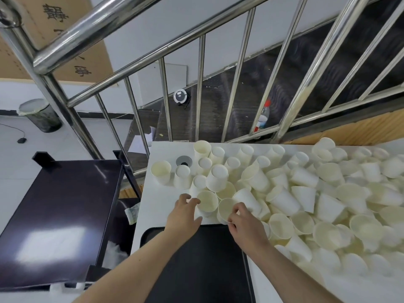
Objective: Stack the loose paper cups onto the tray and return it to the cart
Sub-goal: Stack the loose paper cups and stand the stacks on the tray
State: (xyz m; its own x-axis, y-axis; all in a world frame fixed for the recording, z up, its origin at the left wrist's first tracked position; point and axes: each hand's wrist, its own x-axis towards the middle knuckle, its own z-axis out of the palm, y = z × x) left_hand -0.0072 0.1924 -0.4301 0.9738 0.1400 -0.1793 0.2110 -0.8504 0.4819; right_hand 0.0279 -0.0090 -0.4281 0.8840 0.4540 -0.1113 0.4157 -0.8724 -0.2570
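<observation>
Hands over white counter (161,206). Left hand (183,212) fingers curl round one upright white paper cup (207,201); right hand (244,224) pinches rim of neighbouring cup (226,208). Black rectangular plastic tray (207,265) lies beneath the wrists; dark cart (59,215) at left.

A stairwell corner of an office or storeroom: a steel railing (131,25) and dark stairs (284,73) far, cardboard boxes (65,40) far left, a lined bin (39,115) left.
</observation>
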